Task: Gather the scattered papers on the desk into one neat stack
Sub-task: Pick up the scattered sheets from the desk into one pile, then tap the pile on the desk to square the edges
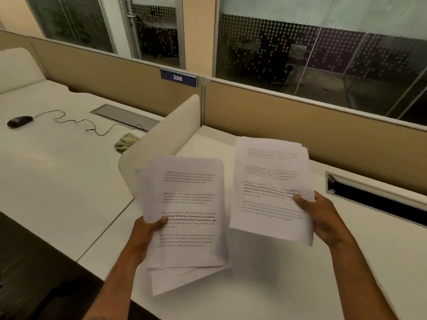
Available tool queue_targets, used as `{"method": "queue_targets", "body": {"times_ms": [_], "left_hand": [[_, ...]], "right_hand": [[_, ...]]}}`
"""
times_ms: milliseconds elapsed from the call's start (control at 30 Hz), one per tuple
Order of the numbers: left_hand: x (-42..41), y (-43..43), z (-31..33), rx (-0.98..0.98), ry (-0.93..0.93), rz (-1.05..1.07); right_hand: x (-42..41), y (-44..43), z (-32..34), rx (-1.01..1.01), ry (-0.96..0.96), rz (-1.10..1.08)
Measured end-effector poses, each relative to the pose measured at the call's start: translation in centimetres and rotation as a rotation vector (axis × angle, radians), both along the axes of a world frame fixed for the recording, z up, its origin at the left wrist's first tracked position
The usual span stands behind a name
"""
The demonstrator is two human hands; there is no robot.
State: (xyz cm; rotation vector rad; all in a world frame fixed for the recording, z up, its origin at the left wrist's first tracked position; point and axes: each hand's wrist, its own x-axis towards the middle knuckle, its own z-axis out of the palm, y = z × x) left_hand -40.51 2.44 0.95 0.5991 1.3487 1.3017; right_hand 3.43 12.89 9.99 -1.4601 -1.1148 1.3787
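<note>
My left hand (pixel 147 229) grips the left edge of a thick bundle of printed white papers (pixel 187 204), thumb on top. Its sheets are uneven, with several corners fanned out at the bottom and left. My right hand (pixel 321 218) holds a second, thinner bundle of papers (pixel 268 181) by its right edge, thumb pressed on the print. This bundle is blurred and tilted slightly. Both bundles are lifted above the white desk (pixel 265 285), side by side with a narrow gap between them.
A cream divider panel (pixel 161 139) stands left of the papers. Beyond it lie a black mouse (pixel 19 121) with its cable and a green cloth (pixel 126 142). A cable slot (pixel 374 199) runs along the right. Tan partition walls (pixel 300 121) close the back.
</note>
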Motion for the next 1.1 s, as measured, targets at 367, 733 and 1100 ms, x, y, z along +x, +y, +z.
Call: {"method": "queue_targets", "body": {"times_ms": [367,733,1100], "left_hand": [[12.8,4.4,2.9,0.062,-0.017,-0.342],[28.1,3.9,3.1,0.029,0.026,-0.516],[38.0,4.4,4.2,0.154,0.098,-0.500]], "right_hand": [[-0.4,-7.1,-3.8,-0.131,0.315,0.041],[10.0,-9.8,-5.4,-0.042,0.157,-0.090],[20.3,-9.1,-2.0,0.117,0.050,-0.183]]}}
